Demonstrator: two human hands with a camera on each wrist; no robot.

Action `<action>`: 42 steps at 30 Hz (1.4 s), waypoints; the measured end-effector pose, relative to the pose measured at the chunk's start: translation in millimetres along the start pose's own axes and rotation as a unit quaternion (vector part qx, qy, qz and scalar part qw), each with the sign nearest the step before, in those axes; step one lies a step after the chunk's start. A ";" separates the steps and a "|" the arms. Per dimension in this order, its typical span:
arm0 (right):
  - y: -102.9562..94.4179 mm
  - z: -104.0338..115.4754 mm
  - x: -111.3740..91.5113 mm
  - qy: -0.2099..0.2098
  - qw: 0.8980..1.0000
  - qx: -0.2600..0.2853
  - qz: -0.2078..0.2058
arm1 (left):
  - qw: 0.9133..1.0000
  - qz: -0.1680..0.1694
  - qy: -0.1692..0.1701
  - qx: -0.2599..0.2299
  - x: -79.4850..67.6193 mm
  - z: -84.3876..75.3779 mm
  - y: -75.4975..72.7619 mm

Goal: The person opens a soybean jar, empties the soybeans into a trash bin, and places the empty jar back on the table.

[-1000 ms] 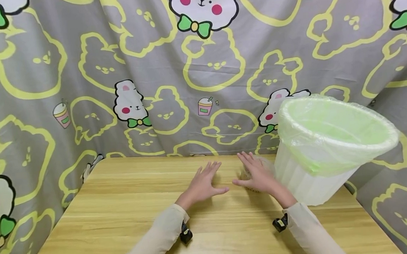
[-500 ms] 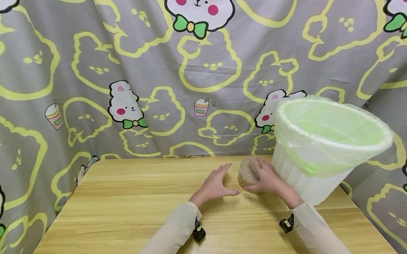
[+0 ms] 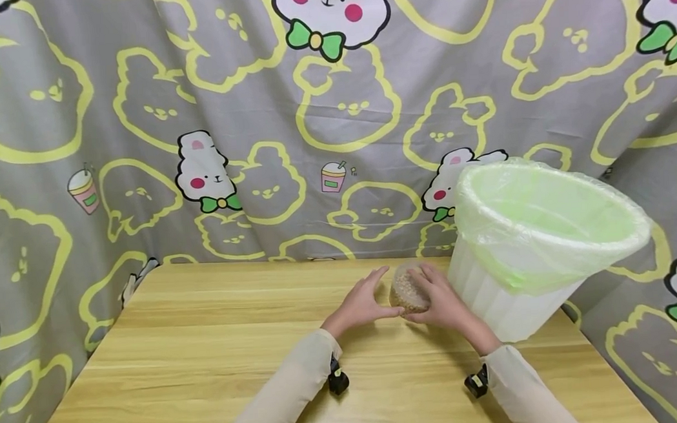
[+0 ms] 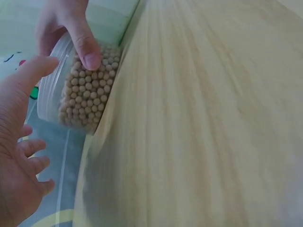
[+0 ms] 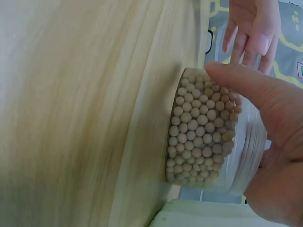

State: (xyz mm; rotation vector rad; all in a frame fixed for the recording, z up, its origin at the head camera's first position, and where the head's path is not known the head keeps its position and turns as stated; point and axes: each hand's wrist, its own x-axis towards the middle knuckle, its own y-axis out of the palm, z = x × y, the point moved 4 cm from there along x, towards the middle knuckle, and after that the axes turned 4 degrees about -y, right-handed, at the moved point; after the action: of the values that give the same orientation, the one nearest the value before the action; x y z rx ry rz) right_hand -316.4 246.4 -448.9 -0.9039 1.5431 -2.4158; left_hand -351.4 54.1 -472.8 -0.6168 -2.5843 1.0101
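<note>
A clear round plastic jar [image 3: 403, 293] of small tan beads stands on the wooden table. My right hand [image 3: 445, 303] holds it from the right side, its thumb lying along the near wall. In the right wrist view, the jar [image 5: 201, 127] shows tightly packed beads below a clear, ridged upper part. To the left of the jar is my left hand [image 3: 360, 307], fingers spread and thumb reaching toward it. The left wrist view puts that thumb close to the jar's upper rim; whether it touches is unclear.
Just right of the jar stands a tall white bin [image 3: 506, 292] lined with a pale green plastic bag [image 3: 555, 240]. The wooden table [image 3: 208, 362] stretches left and forward. A grey patterned curtain [image 3: 274, 112] hangs behind the table and along its sides.
My right hand has come down onto the jar, which has shifted slightly left. My left hand has moved right, closer to the jar. The head view has shifted a little.
</note>
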 end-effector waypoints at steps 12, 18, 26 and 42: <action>6.2 -4.3 3.8 0.073 0.988 0.135 0.001 | 0.999 0.021 0.006 -0.040 5.9 0.5 0.2; 13.9 -19.5 -7.2 0.162 0.960 0.230 0.005 | 0.996 0.050 0.006 -0.076 7.7 5.1 6.1; 17.6 -22.1 -3.1 0.126 0.945 0.293 0.066 | 0.992 0.054 -0.010 -0.109 9.5 17.6 14.4; -46.6 22.5 38.4 0.089 0.939 0.331 0.000 | 0.972 -0.042 0.075 -0.219 4.4 -25.6 -55.1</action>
State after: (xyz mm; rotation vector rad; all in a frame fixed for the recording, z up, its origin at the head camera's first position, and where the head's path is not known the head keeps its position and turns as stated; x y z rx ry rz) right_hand -325.9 234.5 -386.2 -0.5508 0.6481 -2.7782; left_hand -360.0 34.4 -415.8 -0.6494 -2.6799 0.3454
